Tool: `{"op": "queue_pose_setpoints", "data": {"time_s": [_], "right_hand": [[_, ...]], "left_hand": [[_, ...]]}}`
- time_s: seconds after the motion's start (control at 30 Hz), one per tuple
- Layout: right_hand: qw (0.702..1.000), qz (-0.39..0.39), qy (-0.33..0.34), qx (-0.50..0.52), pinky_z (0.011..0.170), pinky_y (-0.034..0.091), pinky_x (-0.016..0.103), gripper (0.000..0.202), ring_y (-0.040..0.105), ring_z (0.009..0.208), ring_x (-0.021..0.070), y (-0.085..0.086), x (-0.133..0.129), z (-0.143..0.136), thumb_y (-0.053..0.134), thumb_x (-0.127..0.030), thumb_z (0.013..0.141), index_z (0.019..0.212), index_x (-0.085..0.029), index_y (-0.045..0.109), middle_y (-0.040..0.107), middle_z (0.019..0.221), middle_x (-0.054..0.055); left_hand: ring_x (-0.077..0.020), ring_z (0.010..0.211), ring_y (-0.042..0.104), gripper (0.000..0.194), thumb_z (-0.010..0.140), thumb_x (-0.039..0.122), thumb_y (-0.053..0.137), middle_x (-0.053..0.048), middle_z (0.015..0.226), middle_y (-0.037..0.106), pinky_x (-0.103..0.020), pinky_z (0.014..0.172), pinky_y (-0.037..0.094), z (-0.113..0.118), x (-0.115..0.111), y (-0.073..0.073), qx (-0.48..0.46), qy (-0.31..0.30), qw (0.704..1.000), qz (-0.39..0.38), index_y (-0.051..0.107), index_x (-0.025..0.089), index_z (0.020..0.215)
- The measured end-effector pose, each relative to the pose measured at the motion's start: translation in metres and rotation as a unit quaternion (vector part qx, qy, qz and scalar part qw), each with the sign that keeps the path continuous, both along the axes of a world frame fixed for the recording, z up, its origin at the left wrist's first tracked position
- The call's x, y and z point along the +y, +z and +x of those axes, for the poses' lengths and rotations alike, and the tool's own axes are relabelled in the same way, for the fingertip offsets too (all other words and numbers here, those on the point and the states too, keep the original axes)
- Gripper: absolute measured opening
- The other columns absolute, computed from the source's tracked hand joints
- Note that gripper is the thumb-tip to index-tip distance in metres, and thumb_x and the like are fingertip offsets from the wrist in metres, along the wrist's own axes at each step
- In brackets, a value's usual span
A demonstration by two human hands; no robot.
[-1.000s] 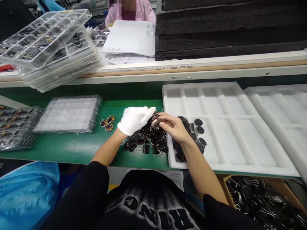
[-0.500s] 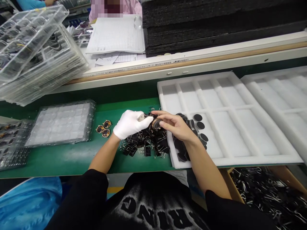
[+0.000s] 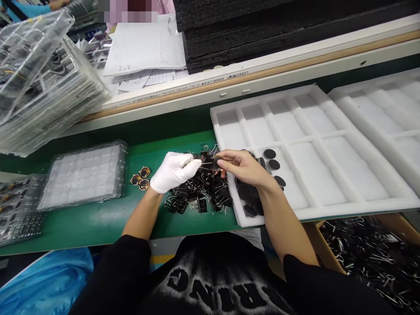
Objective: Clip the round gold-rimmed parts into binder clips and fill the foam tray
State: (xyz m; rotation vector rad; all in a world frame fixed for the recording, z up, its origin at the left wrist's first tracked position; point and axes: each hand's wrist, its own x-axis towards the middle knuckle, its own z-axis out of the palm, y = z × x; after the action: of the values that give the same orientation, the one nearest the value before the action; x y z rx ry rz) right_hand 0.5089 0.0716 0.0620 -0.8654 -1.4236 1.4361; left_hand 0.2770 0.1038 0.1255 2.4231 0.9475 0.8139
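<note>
My left hand [image 3: 173,171], in a white glove, pinches a black binder clip [image 3: 206,164] by its wire handle. My bare right hand [image 3: 244,167] grips a round black disc [image 3: 216,163] between thumb and fingers, close against the clip. Whether the clip's jaws bite on the disc I cannot tell. Below both hands lies a heap of black binder clips [image 3: 197,192] on the green bench. More black discs [image 3: 251,194] fill the near left compartment of a white foam tray [image 3: 311,214] beside my right wrist.
Three round gold-rimmed pieces [image 3: 140,178] lie left of my glove. Further left are a clear plastic tray [image 3: 82,175] and stacked clear trays [image 3: 49,96]. Black foam blocks [image 3: 278,35] stand behind the ledge. At lower right is a box of binder clips [image 3: 374,258]. A person sits opposite.
The binder clip's wire handles now show between my hands, which have drawn slightly apart. The disc has turned, showing less of its gold-coloured rim. The whole view has shifted a little.
</note>
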Motion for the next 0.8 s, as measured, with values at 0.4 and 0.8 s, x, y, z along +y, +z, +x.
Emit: {"op": "queue_pose_setpoints", "data": {"time_s": [0.4,0.8], "right_hand": [[1.0,0.021,-0.01,0.019,0.067,0.06,0.029,0.02,0.069,0.064,0.0111,0.0,-0.001,-0.002,0.071,-0.04,0.092,0.099,-0.021,0.074,0.073,0.088,0.001],[0.99,-0.061,-0.043,0.12,0.071,0.063,0.033,0.031,0.073,0.079,0.0174,-0.006,0.003,-0.005,0.08,-0.047,0.086,0.103,-0.021,0.073,0.075,0.098,0.005]], "left_hand": [[-0.0072,0.046,0.031,0.049,0.094,0.039,0.048,0.004,0.047,0.034,-0.027,0.048,0.022,0.004,-0.001,-0.002,0.022,0.027,0.999,-0.027,0.037,0.02,0.05],[-0.0116,0.053,0.054,0.063,0.105,0.059,0.032,-0.002,0.064,0.063,-0.027,0.056,0.04,-0.039,0.013,0.022,0.076,0.087,0.984,-0.133,0.071,0.018,0.079]]}}
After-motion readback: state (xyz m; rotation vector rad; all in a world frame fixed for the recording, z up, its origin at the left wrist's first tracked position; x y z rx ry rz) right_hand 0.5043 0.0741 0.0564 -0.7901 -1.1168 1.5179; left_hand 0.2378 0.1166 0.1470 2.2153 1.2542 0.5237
